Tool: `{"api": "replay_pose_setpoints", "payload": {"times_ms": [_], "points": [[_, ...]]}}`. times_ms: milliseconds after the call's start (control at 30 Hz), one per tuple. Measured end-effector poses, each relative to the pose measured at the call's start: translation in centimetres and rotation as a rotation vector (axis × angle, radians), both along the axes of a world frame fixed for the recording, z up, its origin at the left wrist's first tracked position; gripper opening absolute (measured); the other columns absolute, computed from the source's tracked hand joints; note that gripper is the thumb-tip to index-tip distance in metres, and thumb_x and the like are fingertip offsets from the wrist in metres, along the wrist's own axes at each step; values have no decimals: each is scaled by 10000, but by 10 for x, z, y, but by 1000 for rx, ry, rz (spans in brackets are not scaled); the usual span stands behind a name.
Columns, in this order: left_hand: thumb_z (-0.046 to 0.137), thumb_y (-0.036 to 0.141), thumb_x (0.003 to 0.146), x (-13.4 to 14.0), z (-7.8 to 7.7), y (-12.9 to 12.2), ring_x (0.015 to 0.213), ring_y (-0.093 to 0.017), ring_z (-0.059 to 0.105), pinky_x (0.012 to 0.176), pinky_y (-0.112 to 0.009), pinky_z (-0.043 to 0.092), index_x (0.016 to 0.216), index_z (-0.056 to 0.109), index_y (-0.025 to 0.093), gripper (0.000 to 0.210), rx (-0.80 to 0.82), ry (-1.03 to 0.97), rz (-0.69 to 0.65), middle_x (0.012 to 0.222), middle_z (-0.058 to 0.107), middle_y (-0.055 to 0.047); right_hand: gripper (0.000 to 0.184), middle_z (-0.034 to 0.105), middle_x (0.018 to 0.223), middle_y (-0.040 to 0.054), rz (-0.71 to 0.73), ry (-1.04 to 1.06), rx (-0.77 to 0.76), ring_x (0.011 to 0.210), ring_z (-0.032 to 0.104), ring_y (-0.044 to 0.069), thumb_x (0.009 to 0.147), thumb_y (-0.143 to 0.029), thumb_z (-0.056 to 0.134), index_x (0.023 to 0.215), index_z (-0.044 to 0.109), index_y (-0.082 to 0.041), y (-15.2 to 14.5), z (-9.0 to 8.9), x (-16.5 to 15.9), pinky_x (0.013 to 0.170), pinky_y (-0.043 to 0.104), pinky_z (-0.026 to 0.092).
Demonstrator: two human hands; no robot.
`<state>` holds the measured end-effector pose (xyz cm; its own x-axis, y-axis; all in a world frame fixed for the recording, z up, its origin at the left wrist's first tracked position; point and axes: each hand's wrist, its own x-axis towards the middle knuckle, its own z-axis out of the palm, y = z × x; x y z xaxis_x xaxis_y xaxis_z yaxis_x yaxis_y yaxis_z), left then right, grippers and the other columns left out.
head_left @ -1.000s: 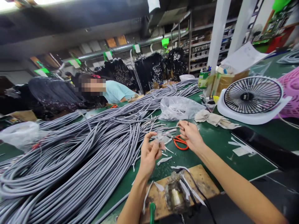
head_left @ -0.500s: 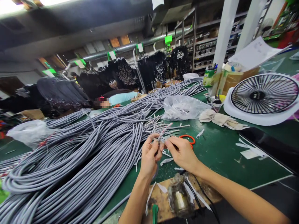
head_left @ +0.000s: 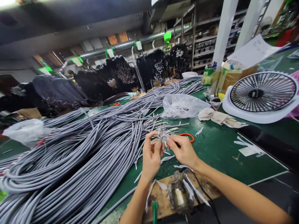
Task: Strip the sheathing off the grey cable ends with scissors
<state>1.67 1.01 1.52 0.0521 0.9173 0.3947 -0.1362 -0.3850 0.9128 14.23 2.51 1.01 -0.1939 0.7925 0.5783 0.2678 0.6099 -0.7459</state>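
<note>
The stripped end of a grey cable [head_left: 161, 135] is pinched between the fingers of my left hand [head_left: 151, 157], with thin whitish strands fanning out above them. Close beside it, my right hand [head_left: 184, 151] has thumb and forefinger pressed together on the pale strands at that end; the fingers hide much of it. Just behind my right hand show the orange handles of scissors [head_left: 192, 136], partly covered. A large bundle of grey cables [head_left: 100, 152] spreads to the left, with many stripped ends close beyond my fingers.
A metal pot [head_left: 181, 197] crusted at its rim stands on a wooden board [head_left: 163, 211], with black cords and white strips around it. A clear plastic bag [head_left: 184, 105], a cloth glove [head_left: 219, 118] and a fan [head_left: 259, 96] lie beyond. White scraps dot the green table [head_left: 219, 152].
Both hands stay together at the cable end, with small finger shifts. The pinkish strands above my fingers have moved and look more spread. The camera view has shifted slightly; the person behind the cables has mostly dropped from sight.
</note>
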Motion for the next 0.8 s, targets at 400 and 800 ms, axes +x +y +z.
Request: {"api": "replay_pose_setpoints", "payload": {"times_ms": [400, 800], "points": [[497, 295, 842, 2, 4, -3, 374, -19, 259, 359, -99, 186, 930, 403, 241, 140, 8, -81, -2, 525, 417, 82, 362, 433, 529, -19, 11, -63, 22, 505, 395, 93, 888, -294, 368, 561, 454, -165, 2, 3, 1, 513, 232, 279], [423, 189, 855, 3, -5, -1, 466, -62, 413, 448, -165, 328, 930, 521, 209, 125, 149, 283, 169, 609, 489, 42, 250, 476, 570, 3, -9, -84, 355, 547, 432, 103, 855, -153, 403, 624, 498, -153, -8, 4, 3, 540, 226, 316]]}}
